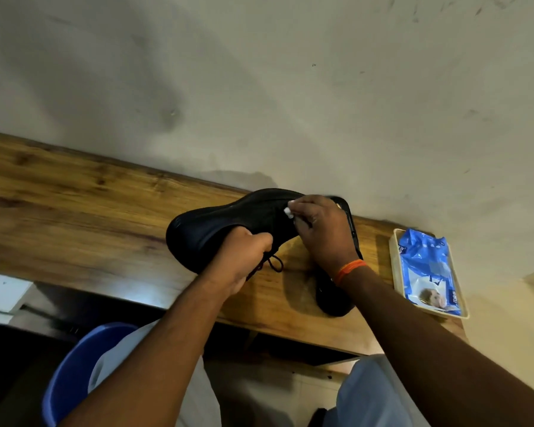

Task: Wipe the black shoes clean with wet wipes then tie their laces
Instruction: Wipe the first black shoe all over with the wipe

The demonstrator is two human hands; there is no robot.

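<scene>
Both hands (244,257) grip one shoe (216,223) (right (321,229) pinching wipe (288,212)); tray (395,266) holds wipes pack (426,269).

Plain off-white wall (290,87), scuffed, faint dark marks, fills upper view. Long wooden shelf-like table (74,204) against wall, grain visible. Blue plastic chair (71,377) below. Dark shadowed space under table; white object (0,292) at left edge
</scene>
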